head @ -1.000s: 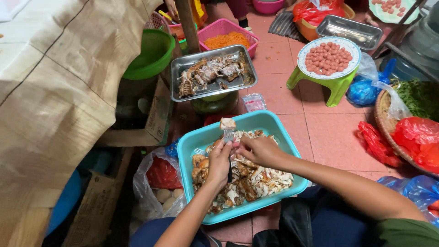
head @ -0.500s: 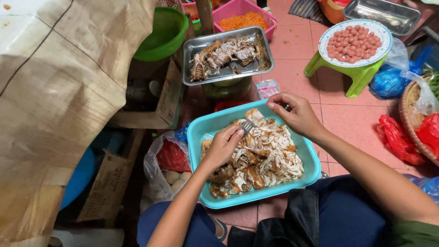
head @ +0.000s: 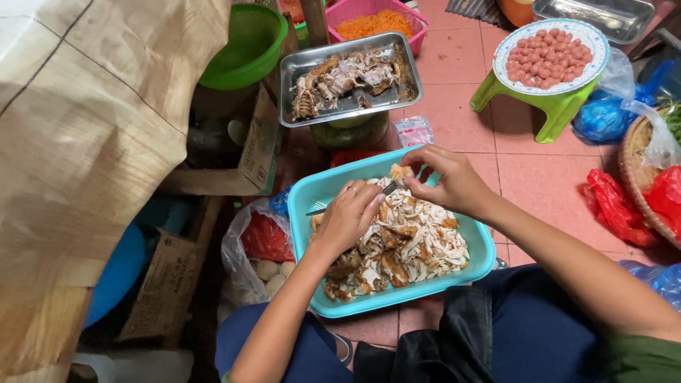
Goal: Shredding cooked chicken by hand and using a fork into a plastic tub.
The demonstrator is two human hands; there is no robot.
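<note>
Pink floor tiles (head: 539,177) spread under a crowded cooking spot, seen from above by a seated person in dark trousers. On the lap sits a turquoise plastic tub (head: 312,191) heaped with shredded cooked chicken (head: 411,245), pale strips mixed with browned skin.

The left hand (head: 347,216) rests over the near-left part of the heap with its fingers curled shut around a metal fork (head: 355,201); the handle pokes out toward the tub's left rim and the tines point right. The right hand (head: 450,181) hovers over the tub's far edge, thumb and fingers pinched closed on a small chunk of chicken (head: 401,172), which sits just beside the fork's tines.

Beyond the tub, a steel tray (head: 408,71) holding picked chicken bones and scraps (head: 340,78) stands on a green container. Behind it lies a pink basket (head: 418,21) of shredded orange carrot, and to its left a green plastic colander (head: 245,50). Farther right, a patterned plate (head: 592,42) of small pink meatballs rests on a lime-green stool (head: 546,106), with a blue plastic bag (head: 603,117) next to it. Red plastic bags (head: 613,206) lie near the right edge beside a woven basket (head: 631,177). A tan cloth (head: 92,142) covers the left side, and a clear bag (head: 241,248) with pale round items sits below the tub's left corner.
</note>
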